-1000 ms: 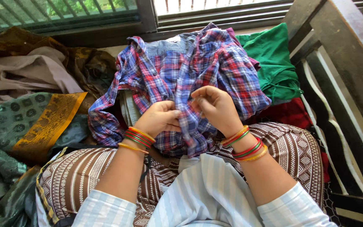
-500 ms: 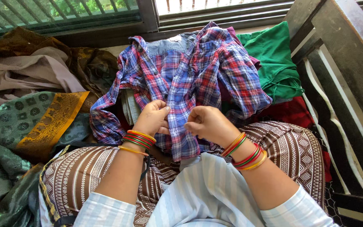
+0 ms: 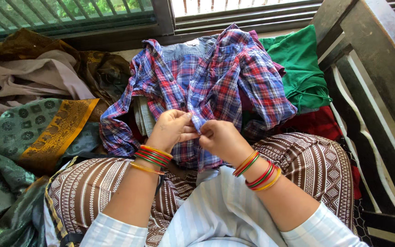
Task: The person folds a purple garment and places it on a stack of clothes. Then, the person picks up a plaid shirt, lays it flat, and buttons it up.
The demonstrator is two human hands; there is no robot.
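A blue, red and white plaid shirt (image 3: 206, 77) lies spread in front of me, its lower part over my lap. My left hand (image 3: 172, 129) and my right hand (image 3: 220, 137) meet at the shirt's front opening, fingertips pinching the two fabric edges together. Both wrists carry several coloured bangles. The spot under my fingertips is hidden.
A green garment (image 3: 298, 64) and a red cloth (image 3: 316, 121) lie to the right. Green-and-gold patterned fabric (image 3: 33, 128), a beige cloth (image 3: 37, 77) and brown cloth are heaped on the left. A dark wooden armrest frame (image 3: 371, 68) stands at right, a window (image 3: 69, 9) behind.
My hands have drawn closer together on the shirt front. The right hand dropped from a raised pinch to meet the left hand lower on the opening.
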